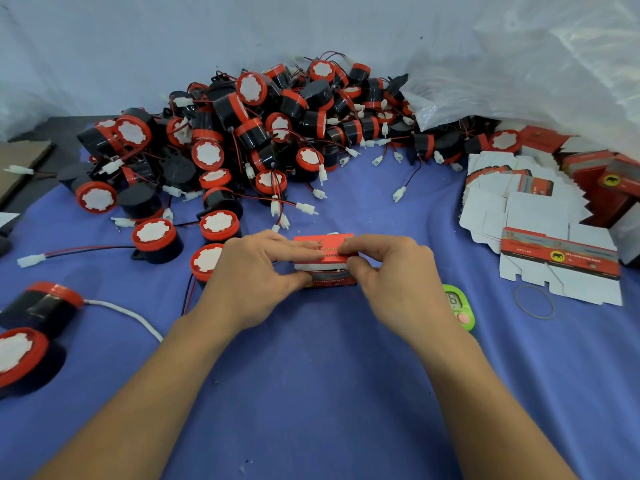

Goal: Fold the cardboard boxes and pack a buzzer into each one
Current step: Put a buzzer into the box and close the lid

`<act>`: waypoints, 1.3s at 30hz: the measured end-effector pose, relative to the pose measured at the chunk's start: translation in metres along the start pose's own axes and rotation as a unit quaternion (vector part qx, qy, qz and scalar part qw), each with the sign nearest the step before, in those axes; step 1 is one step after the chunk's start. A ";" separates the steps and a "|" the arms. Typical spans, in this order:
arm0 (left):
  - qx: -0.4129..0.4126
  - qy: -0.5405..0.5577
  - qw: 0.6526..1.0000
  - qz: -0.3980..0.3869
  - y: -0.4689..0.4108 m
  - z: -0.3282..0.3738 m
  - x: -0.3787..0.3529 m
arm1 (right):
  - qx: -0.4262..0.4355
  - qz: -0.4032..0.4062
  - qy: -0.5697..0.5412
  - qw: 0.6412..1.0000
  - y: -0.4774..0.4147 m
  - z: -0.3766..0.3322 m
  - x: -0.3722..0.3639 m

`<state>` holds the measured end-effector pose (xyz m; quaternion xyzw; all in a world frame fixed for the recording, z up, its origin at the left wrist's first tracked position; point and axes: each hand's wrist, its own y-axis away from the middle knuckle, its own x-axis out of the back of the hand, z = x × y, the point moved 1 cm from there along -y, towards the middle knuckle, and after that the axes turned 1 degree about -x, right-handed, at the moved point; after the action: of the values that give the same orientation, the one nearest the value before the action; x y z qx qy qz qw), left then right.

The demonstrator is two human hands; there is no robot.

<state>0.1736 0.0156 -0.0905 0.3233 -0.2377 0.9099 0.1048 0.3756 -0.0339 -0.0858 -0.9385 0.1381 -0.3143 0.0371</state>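
The red box [325,271] is pinched at mid-bench [311,393], before the buzzer pile [249,133], by left hand [256,271] and right hand [391,271], lid flap [323,242] pressed down; flap may be crumpled if a wire is trapped.

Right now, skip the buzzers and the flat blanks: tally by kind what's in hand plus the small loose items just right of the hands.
Red box, held in both hands: 1
Green digital timer: 1
Rubber band: 1
Total: 3
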 end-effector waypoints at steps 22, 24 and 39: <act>0.079 0.043 0.996 -0.003 0.002 0.002 -0.021 | -0.030 -0.008 -0.081 0.996 0.002 -0.004 -0.004; 0.091 0.062 0.994 0.019 0.001 0.002 -0.020 | -0.028 -0.025 -0.091 0.995 0.001 -0.004 -0.002; 0.144 0.138 0.976 0.090 -0.002 -0.001 -0.022 | -0.017 -0.143 -0.053 0.988 -0.006 -0.008 0.003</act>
<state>0.1907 0.0169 -0.1046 0.1834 -0.1155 0.9762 0.0072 0.3747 -0.0286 -0.0771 -0.9644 0.0052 -0.2638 -0.0168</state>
